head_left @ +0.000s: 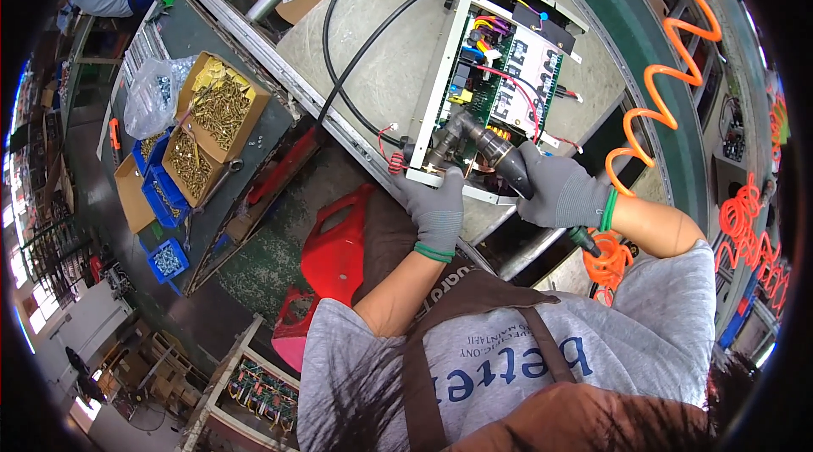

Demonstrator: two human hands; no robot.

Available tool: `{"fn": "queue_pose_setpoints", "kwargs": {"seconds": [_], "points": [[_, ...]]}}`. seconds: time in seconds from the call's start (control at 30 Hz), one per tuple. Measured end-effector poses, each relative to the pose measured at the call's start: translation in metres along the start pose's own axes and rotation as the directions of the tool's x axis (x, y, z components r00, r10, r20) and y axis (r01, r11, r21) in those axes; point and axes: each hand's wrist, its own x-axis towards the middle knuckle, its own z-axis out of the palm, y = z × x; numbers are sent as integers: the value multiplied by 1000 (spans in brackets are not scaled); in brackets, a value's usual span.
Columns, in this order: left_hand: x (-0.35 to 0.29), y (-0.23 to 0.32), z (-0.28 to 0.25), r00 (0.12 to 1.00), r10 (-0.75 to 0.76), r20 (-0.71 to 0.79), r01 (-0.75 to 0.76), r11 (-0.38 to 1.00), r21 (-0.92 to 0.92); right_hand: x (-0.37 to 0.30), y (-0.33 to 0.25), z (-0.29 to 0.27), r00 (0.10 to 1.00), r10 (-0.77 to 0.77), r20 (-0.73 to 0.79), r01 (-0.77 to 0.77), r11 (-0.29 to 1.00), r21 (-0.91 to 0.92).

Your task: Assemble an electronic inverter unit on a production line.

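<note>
My right hand (555,185), in a grey knit glove with a green cuff, wraps around a black angled air driver (501,157). The driver's grey head lies inside the near-left corner of an open metal chassis (447,71). At that same corner my left hand (434,202), gloved alike, grips the chassis edge close to the tool head; some of its fingertips are hidden. Inside the chassis are a green circuit board (484,101), a white panel with black components (527,86) and coloured wires. A twisted red-and-black wire (396,161) hangs out beside my left fingers.
Thick black cable (329,37) loops left of the chassis. An orange coiled air hose (652,113) hangs at the right. On a left-hand table stand a cardboard box of brass-coloured screws (222,109) and blue bins (163,196). A red plastic chair (339,245) is at my left.
</note>
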Motion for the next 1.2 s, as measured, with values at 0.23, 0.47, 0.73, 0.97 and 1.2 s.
{"fn": "queue_pose_setpoints", "kwargs": {"seconds": [0.23,0.47,0.73,0.97,1.2], "points": [[-3,15,-2,995,-103,11,103,993,60,3,9,4,1000,3,21,-3,1000,19],[1,-1,-2,998,-63,13,60,989,138,3,9,6,1000,-17,-8,17,1000,-7],[8,-7,-17,982,-100,158,50,954,294,17,23,9,988,-130,-83,116,980,-161],[5,-6,-19,981,-11,194,-57,938,343,13,22,27,986,-97,-135,89,994,-61],[5,1,-19,973,-85,215,-1,927,374,9,15,24,993,-63,-102,59,997,-48]]}}
